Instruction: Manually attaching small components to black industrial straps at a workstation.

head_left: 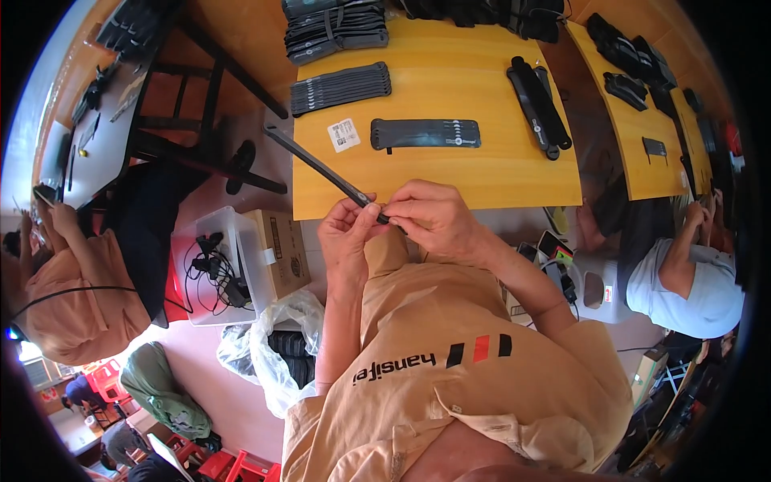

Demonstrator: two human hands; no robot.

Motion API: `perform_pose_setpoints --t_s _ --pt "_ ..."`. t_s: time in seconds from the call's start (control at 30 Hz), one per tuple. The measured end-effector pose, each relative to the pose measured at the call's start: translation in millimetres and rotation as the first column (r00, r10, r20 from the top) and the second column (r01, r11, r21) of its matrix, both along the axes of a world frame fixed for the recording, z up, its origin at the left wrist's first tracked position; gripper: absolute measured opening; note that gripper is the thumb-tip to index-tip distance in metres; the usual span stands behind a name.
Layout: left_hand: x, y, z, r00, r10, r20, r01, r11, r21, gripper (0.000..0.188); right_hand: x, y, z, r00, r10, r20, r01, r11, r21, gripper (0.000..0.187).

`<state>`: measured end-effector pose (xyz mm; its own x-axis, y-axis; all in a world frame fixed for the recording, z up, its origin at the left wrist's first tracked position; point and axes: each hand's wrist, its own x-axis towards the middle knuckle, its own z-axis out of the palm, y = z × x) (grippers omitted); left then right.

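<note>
A long, narrow black strap [319, 167] is in my two hands, just beyond the near edge of the yellow table [498, 178]. Its free end points up and to the left. My left hand [347, 231] is closed around the strap's lower part, thumb on top. At the near end, my right hand [438, 217] pinches it, fingers close to the left thumb; the exact grip point is partly hidden. Ahead of my hands lies a flat dark pack of straps [424, 134] with pale printing. Beside that pack is a white label sheet [344, 135].
Stacked black straps [341, 88] and a bundled pile [336, 36] occupy the table's far left. More straps [540, 108] lie at right. Below left stand a clear bin [221, 269] of cables, a cardboard box [279, 251] and a plastic bag [269, 341]. People sit on both sides.
</note>
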<state>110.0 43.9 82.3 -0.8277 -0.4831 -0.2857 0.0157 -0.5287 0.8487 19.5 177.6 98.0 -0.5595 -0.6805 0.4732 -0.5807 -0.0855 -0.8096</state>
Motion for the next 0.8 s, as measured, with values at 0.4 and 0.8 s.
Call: perform_pose_setpoints --t_s 0.4,0.8 --pt "-6.1 2.0 2.9 0.998 0.028 0.051 -0.023 0.995 -0.097 0.015 -1.9 -0.8 1.5 0.994 -0.031 0.103 0.023 0.997 0.075 0.008" --pt "-7.3 2.9 6.0 0.999 0.022 0.029 -0.018 0.992 -0.121 0.018 8.7 -4.5 4.3 0.964 -0.170 -0.207 0.183 0.982 0.046 0.007"
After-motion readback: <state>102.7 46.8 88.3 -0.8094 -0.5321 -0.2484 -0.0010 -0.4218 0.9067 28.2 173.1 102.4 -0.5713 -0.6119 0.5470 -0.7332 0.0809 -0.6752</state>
